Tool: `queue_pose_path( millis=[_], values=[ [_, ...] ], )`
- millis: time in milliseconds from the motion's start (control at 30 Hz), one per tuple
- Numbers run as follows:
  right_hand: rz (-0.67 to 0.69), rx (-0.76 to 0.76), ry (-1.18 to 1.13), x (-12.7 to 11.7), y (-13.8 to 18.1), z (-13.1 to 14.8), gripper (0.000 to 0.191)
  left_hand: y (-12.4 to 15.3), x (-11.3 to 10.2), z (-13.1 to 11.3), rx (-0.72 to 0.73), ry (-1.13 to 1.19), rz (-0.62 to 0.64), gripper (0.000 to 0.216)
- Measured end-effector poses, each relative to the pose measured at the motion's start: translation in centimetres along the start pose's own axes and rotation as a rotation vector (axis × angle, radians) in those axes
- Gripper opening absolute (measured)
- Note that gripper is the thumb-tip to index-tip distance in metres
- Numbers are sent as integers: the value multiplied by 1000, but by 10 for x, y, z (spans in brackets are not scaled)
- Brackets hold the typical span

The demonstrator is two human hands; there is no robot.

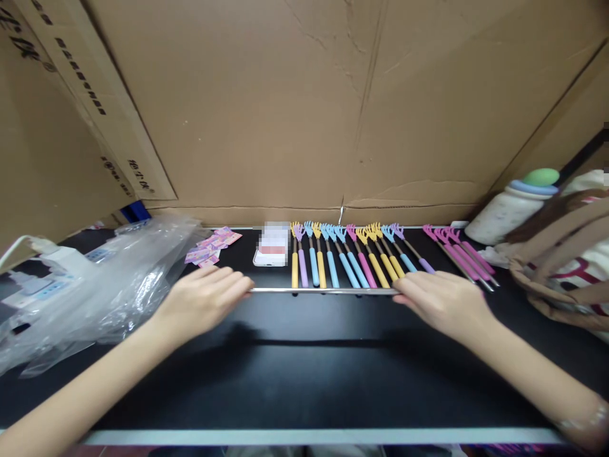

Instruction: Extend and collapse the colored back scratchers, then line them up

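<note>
I hold a thin silver rod (323,291) level across the bench (314,393), its two ends running into my left hand (204,301) and my right hand (445,301). The fingers of both are curled shut around it, knuckles up; the tips are tucked underneath, so I can't tell how hard they press. The rod's shadow falls on the bench nearer to me, so I judge it to be lifted clear of the surface.

In this view the rod runs along the lower ends of the row of coloured scratchers (349,270). Whether it touches any handle I can't tell. If I dip it or push it forward, it could catch those ends and knock the row askew. Small dark spots show just under the rod; should they be loops on the handles, one could snag.

The rod looks slim and smooth, so an uneven pull might slide one end out of my fist and let it drop onto the handles or the phone (270,251) beside the row. Bending my wrists too hard could bow it.

My right hand sits close to the purple handle at the row's end, and the pink scratchers (471,261) lie just past it; a swing that way could scatter them. On the other side, my left forearm passes near the loose plastic bags (114,279), and a sleeve of film could drag along, brushing the small printed packets (214,246).
</note>
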State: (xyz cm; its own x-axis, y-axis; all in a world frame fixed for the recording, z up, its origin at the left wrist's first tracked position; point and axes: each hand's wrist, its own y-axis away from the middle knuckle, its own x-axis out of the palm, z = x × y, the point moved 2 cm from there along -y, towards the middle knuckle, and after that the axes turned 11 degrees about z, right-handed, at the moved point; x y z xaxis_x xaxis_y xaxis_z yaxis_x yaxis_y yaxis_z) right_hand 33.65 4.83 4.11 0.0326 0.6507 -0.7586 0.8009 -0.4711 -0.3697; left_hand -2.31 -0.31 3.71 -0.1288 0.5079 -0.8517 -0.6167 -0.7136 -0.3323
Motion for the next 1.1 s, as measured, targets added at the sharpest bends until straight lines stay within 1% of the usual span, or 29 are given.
queue_pose_path(
  millis=[67, 100, 133, 200, 233, 300, 400, 500, 600, 667, 767, 833, 967, 1100],
  values=[
    [42, 28, 55, 10, 24, -29, 36, 21, 7, 26, -62, -15, 58, 29],
    [78, 34, 68, 16, 37, -42, 37, 31, 11, 38, -94, -31, 125, 29],
    [111, 40, 70, 21, 49, -55, 39, 41, 15, 49, -129, -46, 167, 30],
    [127, 106, 76, 27, 71, -77, 42, 57, 20, 65, -162, -76, 206, 33],
    [174, 164, 67, 30, 80, -87, 42, 63, 21, 72, -187, -85, 217, 33],
    [217, 232, 50, 31, 92, -100, 46, 70, 23, 80, -200, -87, 240, 33],
    [304, 322, 5, 30, 102, -113, 55, 71, 23, 88, -219, -132, 226, 34],
    [363, 372, -37, 30, 107, -121, 56, 66, 23, 91, -229, -173, 241, 36],
    [359, 385, -36, 31, 111, -123, 52, 64, 24, 91, -231, -137, 269, 36],
    [349, 386, -47, 32, 112, -122, 50, 65, 25, 91, -237, -95, 251, 34],
    [370, 395, -75, 34, 111, -118, 47, 70, 26, 91, -243, -53, 240, 32],
    [364, 404, -67, 34, 111, -115, 47, 73, 26, 92, -247, -52, 236, 34],
    [351, 386, -77, 34, 113, -110, 46, 77, 23, 93, -256, -54, 182, 37],
    [379, 438, -94, 32, 118, -107, 44, 76, 20, 92, -268, -46, 166, 36]
  ],
)
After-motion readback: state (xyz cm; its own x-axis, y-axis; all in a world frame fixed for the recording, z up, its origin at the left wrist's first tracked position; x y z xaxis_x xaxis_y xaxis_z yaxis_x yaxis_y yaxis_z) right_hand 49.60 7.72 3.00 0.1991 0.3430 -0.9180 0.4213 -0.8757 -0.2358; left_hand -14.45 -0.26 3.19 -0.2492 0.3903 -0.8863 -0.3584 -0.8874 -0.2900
